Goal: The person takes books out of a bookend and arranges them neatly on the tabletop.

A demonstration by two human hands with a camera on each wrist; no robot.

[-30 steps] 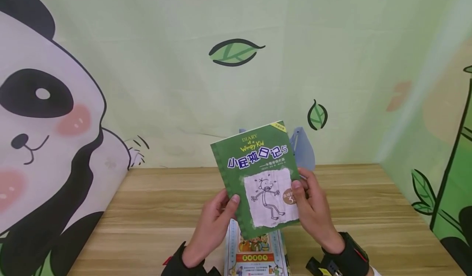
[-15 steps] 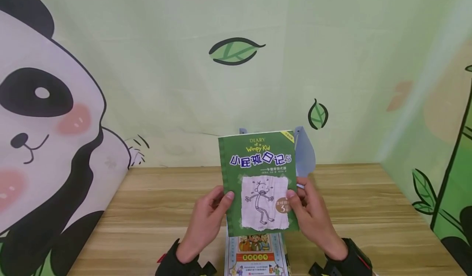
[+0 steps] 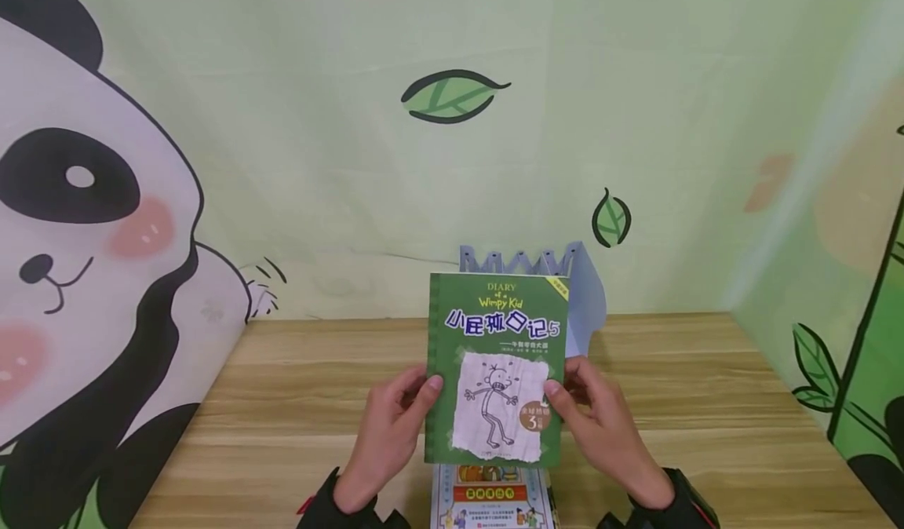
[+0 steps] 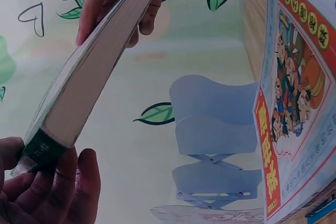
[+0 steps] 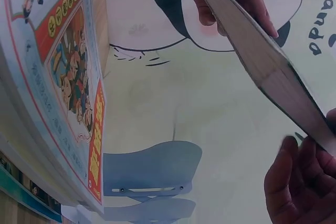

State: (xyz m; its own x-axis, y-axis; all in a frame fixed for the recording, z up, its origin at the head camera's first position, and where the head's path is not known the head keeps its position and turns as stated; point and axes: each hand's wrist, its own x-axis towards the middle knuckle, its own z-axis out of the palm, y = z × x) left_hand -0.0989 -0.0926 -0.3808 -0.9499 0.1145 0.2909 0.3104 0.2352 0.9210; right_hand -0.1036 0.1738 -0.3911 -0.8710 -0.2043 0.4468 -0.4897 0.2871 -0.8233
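A green paperback book (image 3: 497,325), its cover reading "Diary of a Wimpy Kid", is held upright with the front facing me. My left hand (image 3: 387,428) grips its left edge, thumb on the cover and fingers behind. On the opposite edge, my right hand (image 3: 609,427) grips it the same way. Both wrist views show the closed page block (image 4: 100,77) from below, lifted off the table. Under it lies a stack topped by a light-blue book (image 3: 492,505) with a colourful picture of figures; the held book hides its upper part.
Behind the held book stands a blue expanding bookend (image 3: 586,301) with zigzag crossbars, partly hidden. The wood-grain table (image 3: 304,403) meets a green curtain (image 3: 318,160) printed with a panda and leaves. More books (image 5: 26,187) lie lower in the stack.
The green book has gone from tilted to straight upright and has come lower, with both hands still gripping it. More of the blue bookend's top now shows behind it.
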